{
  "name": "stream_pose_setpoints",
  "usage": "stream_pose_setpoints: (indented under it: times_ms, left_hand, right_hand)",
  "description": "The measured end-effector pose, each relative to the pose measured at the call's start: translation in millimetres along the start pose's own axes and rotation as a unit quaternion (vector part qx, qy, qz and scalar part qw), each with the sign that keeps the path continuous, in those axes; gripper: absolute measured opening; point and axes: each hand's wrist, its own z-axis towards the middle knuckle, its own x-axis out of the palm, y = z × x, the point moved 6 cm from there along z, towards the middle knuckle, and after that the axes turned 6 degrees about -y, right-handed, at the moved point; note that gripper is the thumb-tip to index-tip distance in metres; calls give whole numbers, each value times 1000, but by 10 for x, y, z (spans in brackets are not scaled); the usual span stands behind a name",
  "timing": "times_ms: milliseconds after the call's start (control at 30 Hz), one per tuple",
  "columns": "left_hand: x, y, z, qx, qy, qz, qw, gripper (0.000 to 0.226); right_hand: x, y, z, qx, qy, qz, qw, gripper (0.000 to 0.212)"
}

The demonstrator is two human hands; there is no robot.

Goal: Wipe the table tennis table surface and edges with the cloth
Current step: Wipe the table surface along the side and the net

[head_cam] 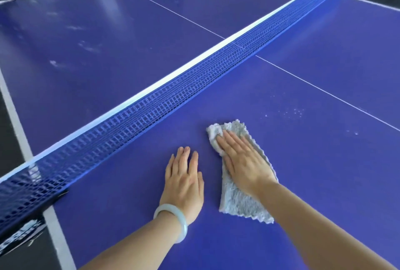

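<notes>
The blue table tennis table (313, 161) fills the view. A grey fluffy cloth (238, 202) lies flat on its near half, just right of centre. My right hand (242, 159) presses palm-down on the cloth, fingers straight and together, pointing toward the net. My left hand (184, 178) rests flat on the bare table beside the cloth, fingers slightly apart, holding nothing; a pale bangle circles its wrist. White specks (292, 112) dot the surface beyond the cloth to the right.
The blue net (173, 96) with its white top band crosses the table diagonally just beyond my hands. Its clamp post (23, 233) sits at the left edge. Pale smudges (86, 46) mark the far half. Dark floor lies at the left.
</notes>
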Motion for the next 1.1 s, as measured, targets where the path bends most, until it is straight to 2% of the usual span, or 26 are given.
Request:
stream_pose_setpoints:
  times_ms: [67, 100, 133, 200, 233, 300, 333, 367, 433, 500, 533, 633, 700, 767, 833, 933, 1000, 1100]
  left_hand:
    - [-11, -10, -5, 1, -2, 10, 1000, 56]
    - [-22, -20, -5, 4, 3, 18, 1000, 58]
    - [-31, -29, -5, 6, 9, 20, 1000, 60]
    - [-48, -39, 8, 6, 11, 18, 1000, 58]
    - [-51, -36, 14, 4, 8, 18, 1000, 57]
    - [-56, -36, 19, 4, 1, 20, 1000, 56]
    - [-56, -38, 23, 3, 7, 22, 1000, 58]
    - [-48, -33, 24, 3, 15, 26, 1000, 60]
    - [-4, -28, 8, 7, 37, 31, 999, 67]
    - [31, -11, 12, 6, 41, 24, 999, 72]
    - [28, -9, 9, 5, 40, 23, 999, 71]
    - [-17, -5, 2, 0, 27, 30, 999, 63]
    - [-31, -8, -4, 4, 17, 24, 1000, 62]
    - [-1, -2, -5, 9, 21, 14, 1000, 64]
    - [26, 7, 0, 8, 14, 15, 1000, 67]
    - [45, 12, -13, 1, 17, 26, 1000, 68]
    - [69, 13, -21, 0, 19, 24, 1000, 66]
    - [50, 6, -16, 0, 7, 15, 1000, 61]
  right_hand:
    - [5, -264, 286, 100, -28, 13, 994, 54]
    - [24, -285, 351, 119, -34, 15, 992, 54]
    - [65, -199, 393, 100, -28, 12, 995, 54]
    - [199, 214, 400, -57, 9, 24, 998, 57]
    - [247, 399, 368, -143, 32, 40, 988, 58]
    - [235, 468, 433, -227, 74, 50, 970, 57]
    - [214, 385, 539, -231, 74, 38, 969, 55]
    - [177, 244, 676, -203, 62, 18, 977, 54]
    - [51, -185, 924, -35, 24, -3, 999, 53]
    - [5, -399, 1030, 101, 2, -4, 995, 54]
    - [31, -282, 1046, 100, -1, -5, 995, 57]
    - [229, 358, 880, -60, 38, 15, 997, 60]
    - [199, 346, 691, -106, 38, 19, 993, 57]
    - [61, -60, 511, -45, 24, -18, 999, 57]
    - [-96, -589, 124, 75, 2, -30, 997, 56]
    - [-247, -833, -654, 230, -28, 7, 973, 54]
    - [-187, -472, -1010, 250, -41, 19, 967, 55]
    - [-60, 250, -1154, 176, -61, 68, 980, 60]
